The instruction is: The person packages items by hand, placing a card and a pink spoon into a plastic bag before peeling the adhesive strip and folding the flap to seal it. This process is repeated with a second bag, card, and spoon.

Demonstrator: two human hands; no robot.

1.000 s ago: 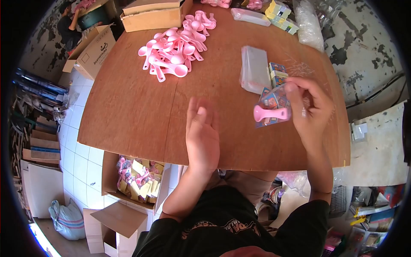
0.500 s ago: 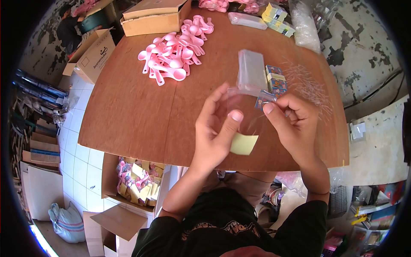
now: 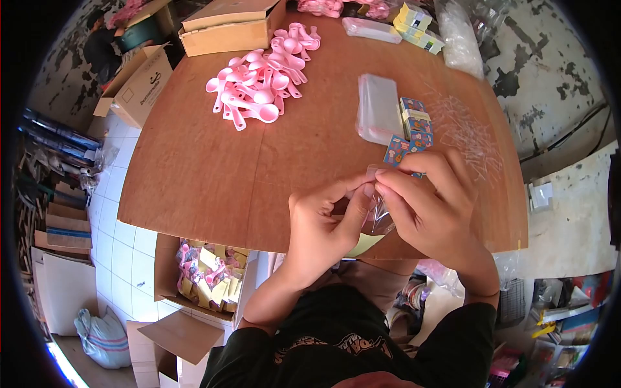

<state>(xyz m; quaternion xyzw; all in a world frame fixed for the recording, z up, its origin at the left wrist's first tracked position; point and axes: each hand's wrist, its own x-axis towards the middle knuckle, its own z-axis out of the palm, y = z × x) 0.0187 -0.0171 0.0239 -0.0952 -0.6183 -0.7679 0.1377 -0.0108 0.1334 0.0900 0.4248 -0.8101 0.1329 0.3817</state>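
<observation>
My left hand (image 3: pixel 323 223) pinches the upper edge of a small clear plastic bag (image 3: pixel 381 223) between thumb and index finger. Beside it, my right hand (image 3: pixel 430 197) is closed on the same edge, the fingertips of both hands nearly touching. Thin whitish sticks show inside the bag, and a pale yellow card (image 3: pixel 364 245) sits at its lower end, partly behind my left hand. Just beyond my right hand lie blue printed cards (image 3: pixel 395 150), partly covered by its fingers. A stack of clear bags (image 3: pixel 380 108) rests behind them, next to a banded bundle of cards (image 3: pixel 415 116).
Thin clear sticks (image 3: pixel 469 132) are scattered on the table's right side. Pink spoons (image 3: pixel 259 87) are heaped at the back left, near a cardboard box (image 3: pixel 229 32). Below the table edge, a carton (image 3: pixel 167 268) holds packed pieces. Another person (image 3: pixel 102 48) is at far left.
My hands have come together at the bag's upper edge. The left fingers, spread around the bag before, now pinch it, and the right hand has moved left and down, uncovering more blue cards.
</observation>
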